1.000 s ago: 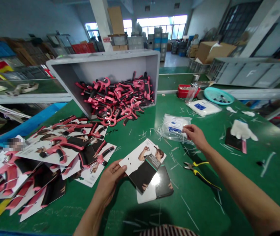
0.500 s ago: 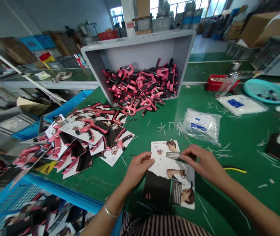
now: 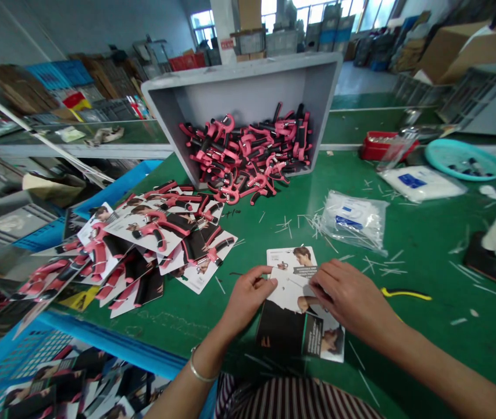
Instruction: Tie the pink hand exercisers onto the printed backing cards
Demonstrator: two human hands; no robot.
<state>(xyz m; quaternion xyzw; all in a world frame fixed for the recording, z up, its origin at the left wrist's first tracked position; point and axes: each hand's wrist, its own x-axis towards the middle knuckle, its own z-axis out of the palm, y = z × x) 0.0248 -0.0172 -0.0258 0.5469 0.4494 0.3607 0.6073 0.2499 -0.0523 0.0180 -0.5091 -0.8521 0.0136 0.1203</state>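
A printed backing card (image 3: 293, 331) in white and black lies in front of me, with another card (image 3: 280, 256) showing beyond its upper edge. At the left side, my left hand (image 3: 248, 297) pinches the card, thumb on top. My right hand (image 3: 339, 291) is above the card's right half, fingers closed on a thin white cable tie (image 3: 298, 283) whose end points left across the card, near small holes. The fingertips are partly hidden. Left of my hands is a heap of cards with pink-and-black hand grip trainers (image 3: 156, 227) on them.
A tilted grey crate (image 3: 243, 87) holds loose hand grip trainers. Bags of cable ties (image 3: 354, 221), scattered ties, yellow-handled pliers (image 3: 407, 294), a red box (image 3: 378, 145) and a turquoise tray (image 3: 439, 154) are to the right. Blue baskets (image 3: 117, 343) border the left.
My right hand has moved left and inward over the card, from its right edge. The left hand keeps its hold, shifted slightly right. The view has shifted slightly.
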